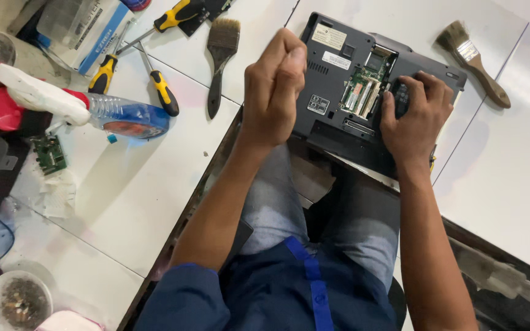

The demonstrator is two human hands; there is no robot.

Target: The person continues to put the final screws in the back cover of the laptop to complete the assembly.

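A dark grey laptop (pixel 332 119) lies bottom-up across the gap between two white tables, over my knees. One bay is uncovered and shows a green circuit board (pixel 363 89). My left hand (pixel 274 86) is a closed fist raised over the laptop's left edge; nothing shows in it. My right hand (pixel 415 119) rests on the laptop's right part, its fingertips curled on a small black part (pixel 402 97) next to the uncovered bay.
On the left table (pixel 130 196) lie a black paintbrush (pixel 222 43), three yellow-handled screwdrivers (pixel 162 89), a spray bottle with blue liquid (pixel 118 116), a small green board (pixel 50 154) and a bowl (pixel 16 300). A second brush (pixel 470 58) lies at the far right.
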